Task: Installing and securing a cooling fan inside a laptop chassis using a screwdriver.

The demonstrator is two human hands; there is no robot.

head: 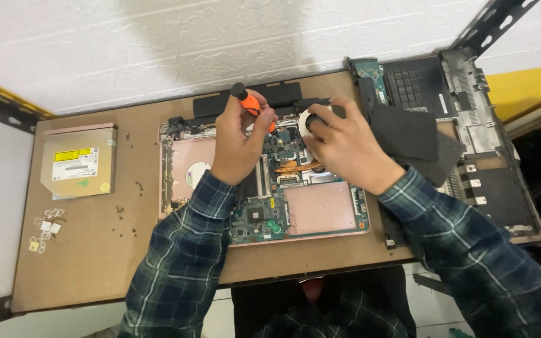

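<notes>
An opened laptop base (320,209) with a pink frame and a green circuit board lies in the middle of the brown table (95,250). My left hand (239,141) grips an orange-and-black screwdriver (248,103), its tip pointing down into the board near the top. My right hand (342,147) rests on the round cooling fan (311,122) at the board's upper right, fingers curled over it. Copper heat pipes (292,166) show between my two hands. Both arms wear dark plaid sleeves.
A silver optical drive (77,161) lies at the left. Small white parts (45,228) and loose screws (126,188) sit near it. A removed laptop cover (471,119) and black pads (408,134) lie at the right. A white wall stands behind.
</notes>
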